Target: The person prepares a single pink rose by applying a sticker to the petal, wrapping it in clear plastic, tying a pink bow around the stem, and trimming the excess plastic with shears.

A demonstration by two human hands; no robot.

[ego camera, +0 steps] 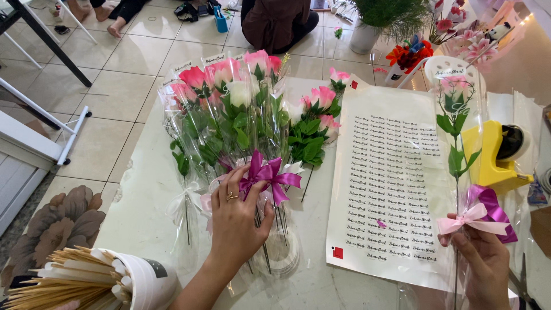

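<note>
Centrally, the left hand point(235, 221) lies palm-down on a pile of wrapped roses point(229, 120), fingers spread; fingertips touch a purple bow point(270, 177) tied on one stem. Grip: flat and wide, pressing rather than clasping. The pile lies on the white counter point(143, 201), heads far, stems near, pink and white blooms in clear sleeves. A white ribbon bow point(185, 201) sits on a stem at the pile's left edge.

Right hand point(488, 267), near right: closed around the stem of a single rose point(456, 92) in a clear sleeve, held upright; a pink bow point(470, 218) and a second purple ribbon point(493, 209) sit just above the fingers.

Between the hands: a large label sheet point(390, 178) flat on the counter, rows of small stickers, a red square at its near-left corner. Right of the single rose: yellow tape dispenser point(493, 161). Near left: white cup of wooden sticks point(86, 281). Under the left wrist, a tape roll point(284, 252), partly hidden. Far side: a person seated on the tiled floor point(115, 86), back turned; more flowers far right.
</note>
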